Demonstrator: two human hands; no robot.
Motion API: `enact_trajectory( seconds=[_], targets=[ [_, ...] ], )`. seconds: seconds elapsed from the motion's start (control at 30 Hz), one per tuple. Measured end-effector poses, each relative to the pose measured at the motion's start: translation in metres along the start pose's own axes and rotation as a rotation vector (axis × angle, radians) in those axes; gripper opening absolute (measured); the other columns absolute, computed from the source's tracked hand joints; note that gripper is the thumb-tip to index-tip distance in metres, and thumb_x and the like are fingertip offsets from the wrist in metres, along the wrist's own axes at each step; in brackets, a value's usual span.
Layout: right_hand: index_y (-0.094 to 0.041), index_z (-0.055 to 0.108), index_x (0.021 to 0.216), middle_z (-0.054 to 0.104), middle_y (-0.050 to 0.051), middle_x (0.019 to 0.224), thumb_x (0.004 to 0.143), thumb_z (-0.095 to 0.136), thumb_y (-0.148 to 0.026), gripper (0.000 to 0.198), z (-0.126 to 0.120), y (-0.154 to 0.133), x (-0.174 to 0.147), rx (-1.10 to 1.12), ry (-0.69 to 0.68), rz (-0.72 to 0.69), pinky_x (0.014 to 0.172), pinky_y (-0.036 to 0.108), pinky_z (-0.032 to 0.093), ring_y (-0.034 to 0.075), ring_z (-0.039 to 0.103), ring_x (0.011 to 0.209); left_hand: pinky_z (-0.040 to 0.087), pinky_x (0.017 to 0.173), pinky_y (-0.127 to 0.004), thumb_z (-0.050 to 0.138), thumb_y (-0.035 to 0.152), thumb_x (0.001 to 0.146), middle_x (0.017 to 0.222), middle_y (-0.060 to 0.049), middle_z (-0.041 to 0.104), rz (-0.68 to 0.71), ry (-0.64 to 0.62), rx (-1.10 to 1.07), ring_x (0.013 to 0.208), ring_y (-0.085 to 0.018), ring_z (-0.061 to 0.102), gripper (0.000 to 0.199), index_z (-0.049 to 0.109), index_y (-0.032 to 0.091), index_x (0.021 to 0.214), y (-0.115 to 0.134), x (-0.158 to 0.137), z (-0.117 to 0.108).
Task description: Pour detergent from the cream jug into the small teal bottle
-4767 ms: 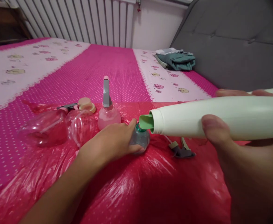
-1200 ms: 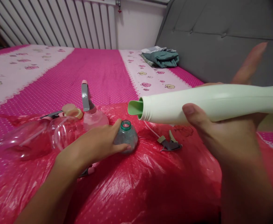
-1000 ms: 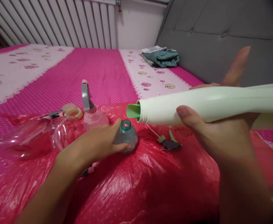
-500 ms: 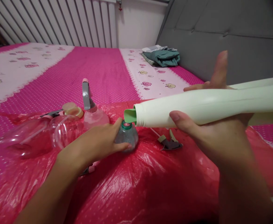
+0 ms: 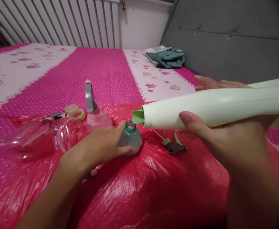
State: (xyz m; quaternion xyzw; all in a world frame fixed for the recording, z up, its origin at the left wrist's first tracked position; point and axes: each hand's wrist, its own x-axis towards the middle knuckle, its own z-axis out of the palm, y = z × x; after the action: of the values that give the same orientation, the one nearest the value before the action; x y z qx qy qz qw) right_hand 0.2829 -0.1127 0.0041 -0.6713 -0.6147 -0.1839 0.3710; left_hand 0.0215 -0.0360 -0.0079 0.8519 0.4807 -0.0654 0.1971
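Pale green bottle tipped over a small open bottle at frame centre

The right hand point(image 5: 215, 133) grips the pale green bottle point(image 5: 213, 106) (no readable label), its spout just above the small bottle point(image 5: 130, 140), which the left hand point(image 5: 101, 148) grasps on the red plastic sheet point(image 5: 153, 187).

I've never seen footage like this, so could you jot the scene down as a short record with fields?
Left hand: grips small open bottle, upright on red plastic sheet
Right hand: holds large white bottle on its side
Green spout: just above and right of the small bottle's mouth
Nearby: pink spray bottle, clear bottles, loose sprayer head
Background: folded clothes
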Motion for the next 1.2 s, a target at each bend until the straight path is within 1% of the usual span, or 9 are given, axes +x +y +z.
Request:
enact_trajectory(
  seconds=[0.07, 0.13, 0.27, 0.43, 0.6, 0.7, 0.8, 0.97, 1.2],
  targets=[
    [-0.054, 0.047, 0.148, 0.055, -0.004, 0.137, 0.085, 0.036, -0.094, 0.075, -0.0025, 0.0035, 0.0007, -0.055, -0.020, -0.057, 0.122, 0.074, 0.030, 0.030, 0.045, 0.145, 0.046, 0.065, -0.036, 0.056, 0.058, 0.087, 0.098, -0.011, 0.074, -0.002, 0.007, 0.002, 0.080, -0.033, 0.072, 0.056, 0.054, 0.021, 0.129, 0.0008, -0.0005, -0.0004],
    [-0.054, 0.049, 0.146, 0.054, -0.007, 0.139, 0.084, 0.041, -0.094, 0.074, -0.0030, 0.0065, 0.0016, -0.017, -0.033, -0.077, 0.122, 0.074, 0.031, 0.029, 0.045, 0.144, 0.047, 0.066, -0.037, 0.056, 0.057, 0.087, 0.099, -0.010, 0.074, 0.006, 0.007, -0.020, 0.080, -0.033, 0.072, 0.056, 0.053, 0.022, 0.131, 0.0010, -0.0004, -0.0007],
    [-0.052, 0.056, 0.138, 0.057, -0.009, 0.136, 0.084, 0.046, -0.090, 0.067, -0.0011, 0.0069, 0.0028, 0.065, -0.024, -0.085, 0.123, 0.074, 0.030, 0.027, 0.046, 0.142, 0.048, 0.068, -0.038, 0.058, 0.060, 0.086, 0.098, -0.010, 0.075, 0.015, 0.007, -0.038, 0.078, -0.033, 0.072, 0.059, 0.053, 0.023, 0.132, -0.0001, 0.0009, -0.0001],
    [-0.050, 0.059, 0.132, 0.056, -0.010, 0.136, 0.083, 0.045, -0.092, 0.066, -0.0025, 0.0050, 0.0042, 0.051, -0.045, -0.058, 0.121, 0.075, 0.031, 0.026, 0.048, 0.141, 0.046, 0.066, -0.037, 0.059, 0.060, 0.085, 0.101, -0.011, 0.076, 0.010, 0.008, -0.027, 0.080, -0.033, 0.072, 0.061, 0.053, 0.023, 0.134, -0.0016, 0.0019, 0.0018],
    [-0.041, 0.065, 0.125, 0.061, -0.008, 0.128, 0.083, 0.050, -0.088, 0.065, -0.0018, 0.0052, 0.0057, 0.040, 0.016, -0.106, 0.127, 0.065, 0.033, 0.022, 0.051, 0.139, 0.046, 0.067, -0.037, 0.058, 0.059, 0.087, 0.104, -0.012, 0.076, 0.016, -0.007, -0.021, 0.084, -0.034, 0.072, 0.061, 0.050, 0.023, 0.135, -0.0020, 0.0021, 0.0016],
    [-0.041, 0.064, 0.127, 0.060, -0.007, 0.130, 0.086, 0.048, -0.086, 0.063, -0.0023, 0.0053, 0.0048, 0.019, -0.005, -0.089, 0.129, 0.061, 0.033, 0.020, 0.051, 0.140, 0.045, 0.067, -0.037, 0.056, 0.061, 0.087, 0.104, -0.012, 0.075, -0.006, -0.031, -0.001, 0.086, -0.034, 0.072, 0.060, 0.049, 0.023, 0.133, -0.0013, 0.0022, 0.0009],
    [-0.041, 0.065, 0.125, 0.060, -0.006, 0.128, 0.084, 0.048, -0.088, 0.065, -0.0040, 0.0052, 0.0040, 0.028, 0.016, -0.102, 0.128, 0.064, 0.033, 0.022, 0.053, 0.137, 0.045, 0.069, -0.037, 0.055, 0.061, 0.088, 0.106, -0.013, 0.075, -0.010, -0.036, -0.003, 0.088, -0.035, 0.072, 0.060, 0.049, 0.023, 0.134, -0.0004, 0.0018, 0.0004],
    [-0.044, 0.063, 0.124, 0.059, -0.011, 0.130, 0.083, 0.048, -0.088, 0.062, -0.0052, 0.0037, 0.0053, 0.025, -0.020, -0.080, 0.131, 0.059, 0.033, 0.019, 0.051, 0.139, 0.046, 0.069, -0.037, 0.054, 0.061, 0.089, 0.104, -0.012, 0.075, 0.011, -0.029, -0.023, 0.086, -0.034, 0.072, 0.063, 0.048, 0.022, 0.138, -0.0006, 0.0010, 0.0002],
    [-0.042, 0.063, 0.124, 0.059, -0.011, 0.130, 0.085, 0.048, -0.087, 0.062, -0.0061, 0.0009, 0.0037, 0.021, -0.004, -0.074, 0.133, 0.058, 0.027, 0.020, 0.050, 0.141, 0.046, 0.069, -0.038, 0.056, 0.061, 0.090, 0.103, -0.011, 0.074, 0.024, -0.012, -0.030, 0.085, -0.035, 0.072, 0.064, 0.048, 0.022, 0.140, -0.0032, 0.0014, 0.0020]
  ],
)
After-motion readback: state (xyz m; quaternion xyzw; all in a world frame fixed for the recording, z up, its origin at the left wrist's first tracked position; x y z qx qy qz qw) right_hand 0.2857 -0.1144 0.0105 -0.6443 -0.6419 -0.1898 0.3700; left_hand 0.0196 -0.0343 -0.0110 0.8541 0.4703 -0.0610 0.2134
